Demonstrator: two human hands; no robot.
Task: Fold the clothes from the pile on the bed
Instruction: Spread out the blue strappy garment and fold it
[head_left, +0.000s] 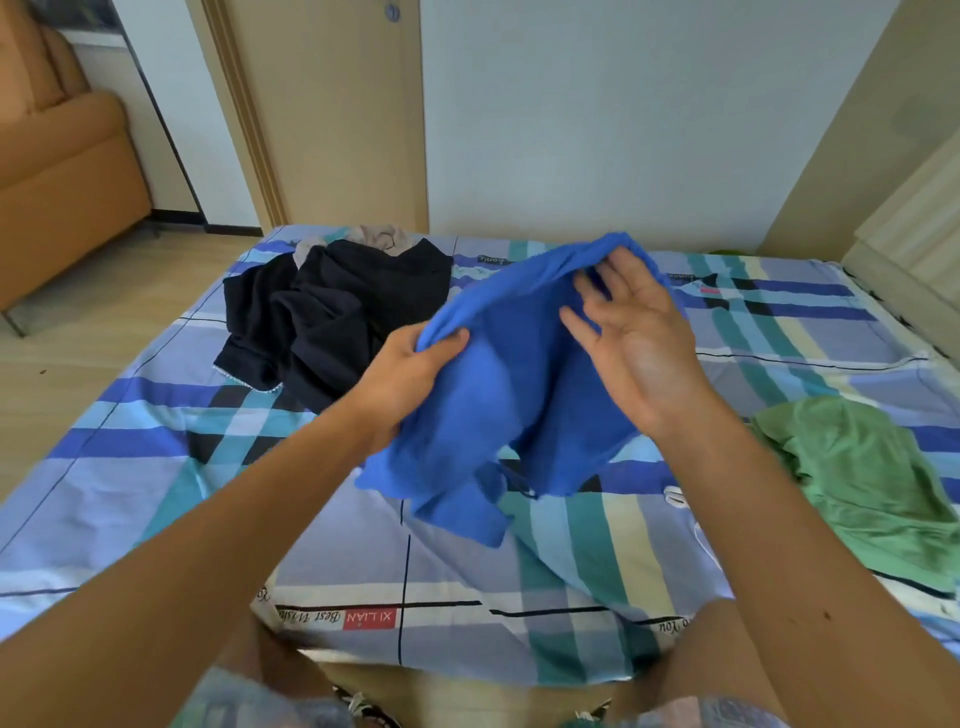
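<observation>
A blue garment (514, 395) hangs in the air above the middle of the bed (156, 467), its lower edges drooping onto the sheet. My left hand (410, 374) pinches its top left edge between thumb and fingers. My right hand (634, 332) is spread, palm toward me, with its fingertips touching the upper right fold of the blue garment; I see no closed grip there. A pile of dark clothes (332, 317) lies at the far left of the bed, with a beige piece (379, 236) behind it.
A green garment (872, 478) lies crumpled at the right edge of the bed. The bed has a blue, teal and cream plaid sheet. An orange sofa (62, 171) stands on the floor at far left. A door and white wall rise behind the bed.
</observation>
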